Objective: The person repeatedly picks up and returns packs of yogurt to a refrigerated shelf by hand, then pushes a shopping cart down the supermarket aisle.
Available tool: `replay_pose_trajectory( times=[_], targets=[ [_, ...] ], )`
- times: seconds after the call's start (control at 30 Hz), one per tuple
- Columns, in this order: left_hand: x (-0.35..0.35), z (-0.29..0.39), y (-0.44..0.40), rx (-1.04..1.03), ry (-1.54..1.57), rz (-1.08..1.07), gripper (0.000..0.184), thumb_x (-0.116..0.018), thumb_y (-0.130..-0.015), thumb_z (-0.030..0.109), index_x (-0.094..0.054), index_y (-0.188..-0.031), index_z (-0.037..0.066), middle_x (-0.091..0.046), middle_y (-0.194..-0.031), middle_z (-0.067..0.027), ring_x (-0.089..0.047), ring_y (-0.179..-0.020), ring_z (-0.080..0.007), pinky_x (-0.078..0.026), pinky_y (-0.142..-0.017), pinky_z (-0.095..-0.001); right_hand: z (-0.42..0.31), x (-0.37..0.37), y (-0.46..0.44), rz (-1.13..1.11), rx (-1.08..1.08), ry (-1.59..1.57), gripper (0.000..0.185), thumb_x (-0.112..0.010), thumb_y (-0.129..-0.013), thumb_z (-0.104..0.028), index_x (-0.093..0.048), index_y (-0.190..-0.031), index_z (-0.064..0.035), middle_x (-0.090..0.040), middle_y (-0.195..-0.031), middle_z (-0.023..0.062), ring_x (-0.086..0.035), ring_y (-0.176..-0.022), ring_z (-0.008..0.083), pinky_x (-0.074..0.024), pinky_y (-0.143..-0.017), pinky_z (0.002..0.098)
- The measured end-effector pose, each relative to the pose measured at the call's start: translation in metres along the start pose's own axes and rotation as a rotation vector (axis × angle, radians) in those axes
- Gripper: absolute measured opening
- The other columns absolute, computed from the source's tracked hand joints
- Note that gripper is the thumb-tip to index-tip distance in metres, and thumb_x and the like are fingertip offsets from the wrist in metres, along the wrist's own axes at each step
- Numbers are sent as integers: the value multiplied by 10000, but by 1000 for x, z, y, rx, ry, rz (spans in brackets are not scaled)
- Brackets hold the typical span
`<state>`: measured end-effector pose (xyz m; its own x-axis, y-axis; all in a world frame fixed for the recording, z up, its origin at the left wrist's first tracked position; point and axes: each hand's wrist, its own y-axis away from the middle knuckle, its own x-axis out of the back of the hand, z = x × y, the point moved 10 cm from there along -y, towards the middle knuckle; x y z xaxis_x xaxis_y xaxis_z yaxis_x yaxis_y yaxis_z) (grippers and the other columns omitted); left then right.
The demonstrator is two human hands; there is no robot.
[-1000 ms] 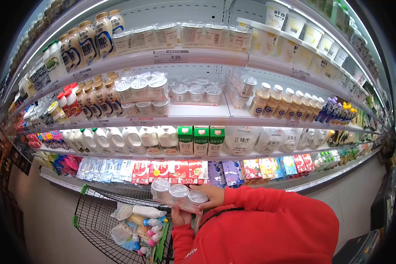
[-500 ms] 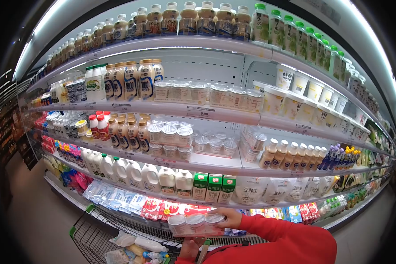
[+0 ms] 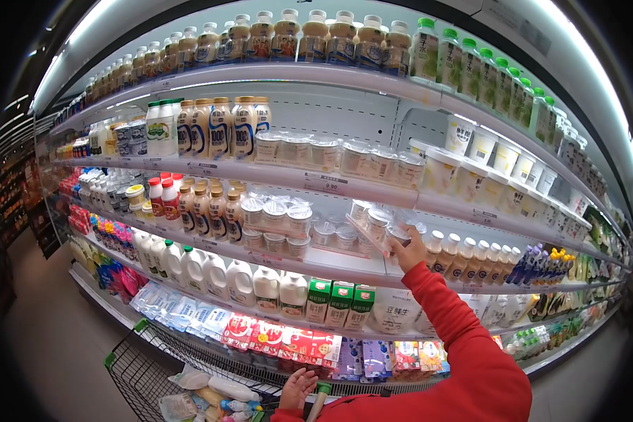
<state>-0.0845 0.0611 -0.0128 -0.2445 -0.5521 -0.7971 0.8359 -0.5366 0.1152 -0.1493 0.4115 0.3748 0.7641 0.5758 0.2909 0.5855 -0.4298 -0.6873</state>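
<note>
My right hand [image 3: 409, 251], at the end of a raised red sleeve, grips the near end of a pack of yogurt cups [image 3: 377, 224]. The pack is tilted at the third shelf from the top, beside other packs of clear-lidded cups [image 3: 334, 235] and left of the brown bottles with white caps [image 3: 464, 257]. Low in the view, my left hand [image 3: 299, 386] is held palm up with its fingers apart and nothing in it, near the cart handle [image 3: 323, 388].
A black wire shopping cart [image 3: 130, 366] with green corners stands at the lower left, holding bottles and bagged goods [image 3: 211, 394]. Milk jugs [image 3: 216, 277], green cartons [image 3: 340, 304] and white pouches [image 3: 394, 311] line the shelf below my right hand. A price-tagged shelf edge [image 3: 316, 180] runs above it.
My right hand has lifted the cup pack from above the cart up to the shelf and tilted it. My left hand no longer lies beneath the pack.
</note>
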Motion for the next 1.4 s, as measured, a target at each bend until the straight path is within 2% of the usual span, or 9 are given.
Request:
replay_pose_trajectory(
  times=[0.07, 0.17, 0.23, 0.3, 0.33, 0.53, 0.8, 1.2, 1.4],
  targets=[
    [7, -4, -3, -1, -15, 0, 394, -532, -946, 192, -405, -1285, 36, -533, -1221, -187, -586, -1073, -303, -496, -905, -408, 44, -13, -35, -6, -13, 118, 467, -690, -789, -99, -490, -1203, -15, -612, -998, 115, -635, -840, 169, -539, -686, 281],
    [7, -5, -3, 6, -41, 11, 365, -514, -954, 174, -415, -1279, 42, -542, -1212, -182, -594, -1059, -296, -499, -897, -403, 48, -44, -63, -71, -216, -172, 444, -687, -795, -96, -500, -1189, -9, -616, -999, 112, -638, -854, 157, -532, -663, 262],
    [10, -6, -3, 10, -46, 10, 352, -506, -957, 166, -419, -1275, 42, -548, -1205, -178, -599, -1048, -291, -499, -895, -400, 88, -55, -106, 48, 43, 102, 491, -726, -742, -166, -535, -1165, -8, -630, -1000, 156, -644, -898, 218, -521, -750, 320],
    [13, -7, -4, 8, -35, -3, 346, -503, -959, 161, -423, -1272, 38, -554, -1196, -174, -603, -1037, -285, -496, -894, -397, 70, -66, -124, 85, 129, 295, 536, -745, -704, -213, -550, -1158, -6, -634, -1019, 183, -640, -922, 267, -506, -815, 356],
    [16, -7, -4, 13, -61, 21, 344, -501, -960, 158, -423, -1271, 36, -556, -1192, -172, -606, -1029, -282, -497, -892, -394, 71, -78, -134, -16, 96, 315, 571, -743, -673, -265, -570, -1160, -22, -627, -1072, 208, -622, -951, 324, -467, -883, 371],
    [32, -6, -3, 10, -218, 67, 346, -498, -963, 174, -422, -1270, 33, -545, -1208, -166, -593, -1046, -273, -481, -913, -386, 78, -114, -175, -287, 55, 515, 577, -739, -677, -264, -565, -1175, -31, -624, -1085, 206, -623, -951, 321, -467, -882, 368],
    [-32, 9, 2, -17, 76, -226, 475, -528, -949, 254, -370, -1348, 51, -466, -1318, -197, -508, -1181, -316, -398, -1017, -449, 106, -144, -192, -346, 78, 663, 586, -735, -682, -264, -558, -1195, -42, -620, -1102, 204, -623, -952, 317, -468, -880, 364],
    [-6, -16, -8, 85, -23, -94, 514, -535, -940, 328, -370, -1328, 35, -489, -1280, -187, -524, -1148, -292, -412, -997, -422, 121, -180, -187, -411, 134, 749, 600, -728, -689, -263, -549, -1224, -59, -615, -1128, 202, -624, -953, 312, -469, -877, 359],
    [-6, -13, -4, 80, -10, -65, 480, -513, -956, 301, -373, -1320, 23, -495, -1266, -179, -524, -1144, -273, -418, -989, -400, 143, -209, -166, -641, 102, 708, 608, -725, -693, -263, -544, -1239, -67, -612, -1141, 200, -625, -954, 309, -470, -875, 356]
  ],
)
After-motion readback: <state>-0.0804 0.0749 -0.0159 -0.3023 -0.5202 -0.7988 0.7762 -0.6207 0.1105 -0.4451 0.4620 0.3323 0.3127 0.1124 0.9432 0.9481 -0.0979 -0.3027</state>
